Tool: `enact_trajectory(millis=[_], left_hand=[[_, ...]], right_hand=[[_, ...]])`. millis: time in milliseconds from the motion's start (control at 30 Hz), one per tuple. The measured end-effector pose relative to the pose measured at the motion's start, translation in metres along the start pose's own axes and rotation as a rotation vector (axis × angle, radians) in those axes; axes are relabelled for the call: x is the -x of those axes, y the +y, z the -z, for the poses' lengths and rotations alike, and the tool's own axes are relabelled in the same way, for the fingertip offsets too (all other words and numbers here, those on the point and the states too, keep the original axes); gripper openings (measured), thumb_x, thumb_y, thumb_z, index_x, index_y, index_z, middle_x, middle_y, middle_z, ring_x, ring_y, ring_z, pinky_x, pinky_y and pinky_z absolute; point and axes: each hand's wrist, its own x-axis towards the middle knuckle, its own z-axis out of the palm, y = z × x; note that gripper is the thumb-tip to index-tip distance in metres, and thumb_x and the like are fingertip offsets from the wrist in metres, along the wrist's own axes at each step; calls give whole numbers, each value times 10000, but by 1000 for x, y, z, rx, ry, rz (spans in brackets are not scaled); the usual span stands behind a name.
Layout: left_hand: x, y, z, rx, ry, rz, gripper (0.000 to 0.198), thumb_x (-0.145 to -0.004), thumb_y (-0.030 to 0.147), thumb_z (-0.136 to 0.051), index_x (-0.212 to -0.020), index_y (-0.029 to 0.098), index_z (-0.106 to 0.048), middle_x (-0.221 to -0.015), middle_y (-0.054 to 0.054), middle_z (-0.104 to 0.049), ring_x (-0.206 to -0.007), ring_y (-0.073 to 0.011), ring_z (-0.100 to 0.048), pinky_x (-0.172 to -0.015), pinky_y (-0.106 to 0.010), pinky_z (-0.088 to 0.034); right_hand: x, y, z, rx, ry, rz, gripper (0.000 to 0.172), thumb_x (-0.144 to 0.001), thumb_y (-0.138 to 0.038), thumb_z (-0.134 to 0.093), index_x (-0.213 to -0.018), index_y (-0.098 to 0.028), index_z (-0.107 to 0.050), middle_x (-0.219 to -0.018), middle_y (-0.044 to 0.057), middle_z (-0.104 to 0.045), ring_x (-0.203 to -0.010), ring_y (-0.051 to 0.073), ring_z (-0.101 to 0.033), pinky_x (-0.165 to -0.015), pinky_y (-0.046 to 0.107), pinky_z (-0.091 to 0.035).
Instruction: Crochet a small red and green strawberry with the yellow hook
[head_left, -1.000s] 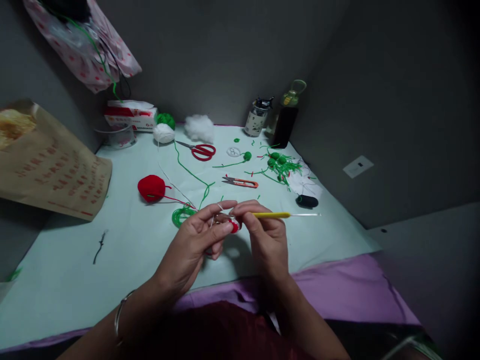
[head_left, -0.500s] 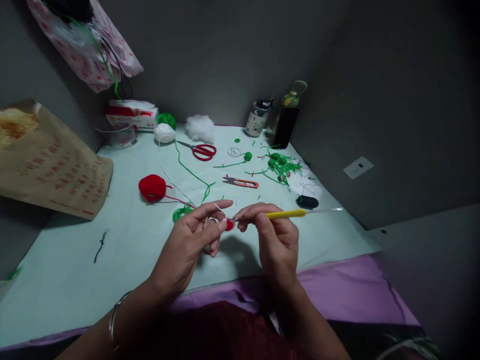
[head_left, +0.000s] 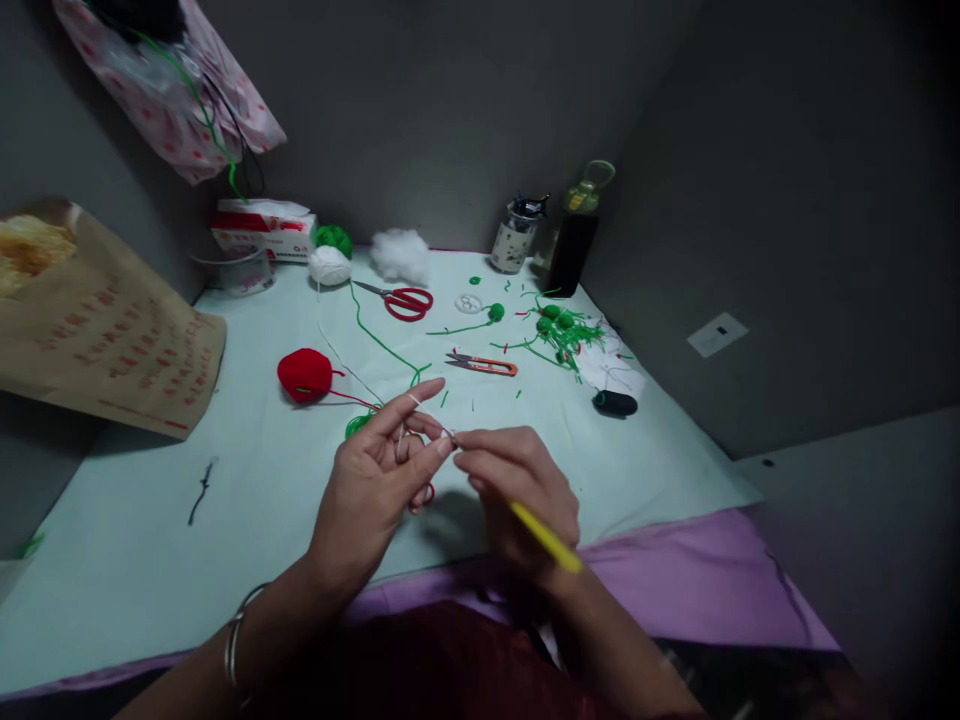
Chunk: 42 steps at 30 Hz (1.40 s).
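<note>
My left hand [head_left: 375,480] is raised over the table [head_left: 150,520], fingers curled, with white yarn [head_left: 352,375] looped over the forefinger and a small red crochet piece [head_left: 427,494] tucked under the fingers. My right hand [head_left: 517,485] pinches a yellow crochet hook [head_left: 546,538] whose handle slants down toward my wrist; its tip meets the left fingertips. A red yarn ball [head_left: 304,374] and a green yarn coil [head_left: 357,424] lie just beyond the left hand.
Red scissors [head_left: 405,300], orange thread snips [head_left: 481,364], green crochet bits [head_left: 562,328], a black object [head_left: 613,403], white stuffing [head_left: 400,254], a white yarn ball [head_left: 328,265], a jar [head_left: 513,238] and a dark bottle [head_left: 571,240] lie farther back. A brown paper bag [head_left: 105,330] leans at left.
My right hand has turned the hook: its yellow handle pointed right before, and now slants down toward my wrist. The red piece has slipped lower under my left fingers.
</note>
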Motion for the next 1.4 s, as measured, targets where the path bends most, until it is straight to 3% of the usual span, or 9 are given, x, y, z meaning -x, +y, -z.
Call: enact_trajectory(millis=[167, 367, 633, 767, 900, 1033, 1100, 1233, 1400], left_hand=[[-1, 4, 2, -56, 1, 38, 442, -839, 270, -820, -1270, 255, -720, -841, 45, -611, -502, -11, -490, -496, -142, -466], [-5, 10, 0, 190, -80, 185, 483, -846, 265, -811, -1312, 222, -692, -800, 48, -592, -443, 19, -373, -415, -118, -337], [-4, 11, 3, 43, -53, 106, 494, -820, 281, -838, -1294, 276, -699, -861, 44, -602, -499, -10, -454, -480, -148, -437], [-2, 9, 2, 79, -68, 107, 526, -815, 315, -842, -1314, 240, -694, -861, 24, -609, -495, -10, -458, -447, -136, -387], [-4, 9, 3, 348, -140, 304, 553, -810, 304, -840, -1328, 184, -686, -712, 53, -544, -433, 9, -301, -393, -126, -263], [-6, 15, 8, 435, -128, 351, 397, -825, 190, -811, -1215, 151, -749, -570, 106, -399, -423, 5, -191, -393, -130, -201], [-5, 18, 9, 400, -114, 292, 363, -829, 184, -808, -1189, 183, -764, -628, 82, -469, -425, 15, -218, -402, -133, -198], [-1, 18, 8, 273, -117, 229, 379, -833, 262, -821, -1207, 243, -763, -849, 11, -606, -460, 20, -309, -425, -140, -248], [1, 11, 6, 208, -50, 160, 433, -842, 268, -818, -1264, 266, -727, -875, 17, -612, -484, 4, -415, -456, -149, -334]], right_hand=[[-11, 4, 6, -216, -20, -175, 214, -997, -103, -526, -1033, -218, -702, -907, 50, -753, -860, 178, -712, -724, 338, -603], [3, -1, 2, 150, -78, 56, 339, -947, -110, -626, -1231, -280, -700, -1071, 75, -753, -975, 211, -718, -785, 354, -616], [-14, 4, 6, -284, -19, -287, 215, -979, -87, -552, -991, -222, -718, -867, 37, -707, -847, 180, -671, -734, 338, -575], [-7, 1, 0, -31, -67, -116, 314, -956, -47, -569, -1169, -237, -701, -943, 54, -712, -866, 177, -687, -725, 317, -591], [1, 1, -4, 186, -28, 78, 378, -940, -63, -608, -1262, -242, -696, -1015, 80, -718, -940, 206, -698, -759, 334, -600], [-7, 2, -1, -237, 56, -306, 241, -985, -109, -537, -1038, -229, -739, -865, 45, -692, -811, 175, -662, -702, 317, -562], [-12, 3, -2, -444, 109, -436, 211, -999, -169, -545, -949, -225, -742, -812, 37, -668, -755, 167, -629, -670, 312, -539], [-15, 4, -10, -555, 70, -508, 168, -986, -213, -599, -946, -224, -762, -896, 54, -709, -819, 174, -648, -706, 319, -548], [-13, -3, -12, -426, 22, -448, 195, -980, -148, -596, -1002, -234, -771, -896, 43, -696, -801, 156, -661, -696, 297, -560]])
